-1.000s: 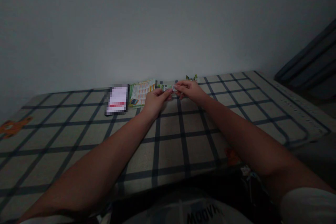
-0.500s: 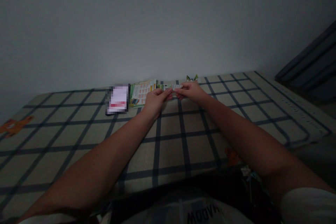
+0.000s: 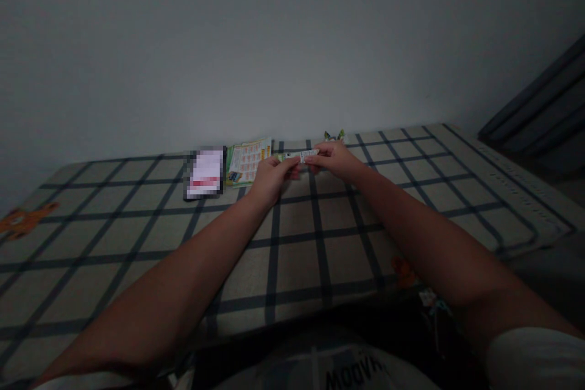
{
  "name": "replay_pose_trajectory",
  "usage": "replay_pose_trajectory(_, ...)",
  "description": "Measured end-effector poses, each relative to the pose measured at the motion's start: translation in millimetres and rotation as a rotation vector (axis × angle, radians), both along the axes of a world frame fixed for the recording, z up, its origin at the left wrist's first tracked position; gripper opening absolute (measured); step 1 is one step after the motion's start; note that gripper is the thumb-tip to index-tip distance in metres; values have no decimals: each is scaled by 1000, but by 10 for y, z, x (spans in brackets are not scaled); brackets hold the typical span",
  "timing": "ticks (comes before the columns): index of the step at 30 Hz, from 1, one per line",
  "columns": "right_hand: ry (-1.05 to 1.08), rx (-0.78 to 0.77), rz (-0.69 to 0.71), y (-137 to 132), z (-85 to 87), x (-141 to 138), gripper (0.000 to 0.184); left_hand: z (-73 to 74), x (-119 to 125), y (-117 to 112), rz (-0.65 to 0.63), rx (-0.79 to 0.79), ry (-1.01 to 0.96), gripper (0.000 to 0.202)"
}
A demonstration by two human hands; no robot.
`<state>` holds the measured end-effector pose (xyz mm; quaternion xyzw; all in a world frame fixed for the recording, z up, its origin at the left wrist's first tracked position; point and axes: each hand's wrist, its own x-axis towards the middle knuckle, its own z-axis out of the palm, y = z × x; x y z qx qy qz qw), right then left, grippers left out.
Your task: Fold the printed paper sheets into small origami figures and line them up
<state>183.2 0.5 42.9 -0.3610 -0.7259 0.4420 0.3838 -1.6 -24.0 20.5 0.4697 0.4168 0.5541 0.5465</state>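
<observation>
Both my arms reach far forward over a checked cloth (image 3: 320, 244) toward the wall. My left hand (image 3: 270, 173) and my right hand (image 3: 335, 157) pinch the two ends of a small pale printed packet (image 3: 299, 155), held just above the cloth. Both hands have their fingers closed on it. Just left of my left hand lies a green and orange printed sheet (image 3: 247, 161).
A blurred-out rectangular object (image 3: 205, 173) lies left of the printed sheet. A small green wrapper (image 3: 333, 134) sits by the wall behind my right hand. An orange figure (image 3: 21, 220) shows on the cloth at far left. A dark slanted panel (image 3: 539, 109) stands at right.
The packet has been lifted slightly and stretched out level between my hands. My arms have barely shifted.
</observation>
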Motion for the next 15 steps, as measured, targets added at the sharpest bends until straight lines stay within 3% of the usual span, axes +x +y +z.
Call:
replay_pose_trajectory(4,53,-39,-10,5,-33,-10,33,26,-26,-6,-119,-47,-26,30)
replay_pose_trajectory(9,151,-157,-62,12,-34,-3,37,19,-27,-31,-87,5,38,35)
replay_pose_trajectory(15,-19,-16,-42,29,-8,54,36,-31,-57,-30,9,161,324,31)
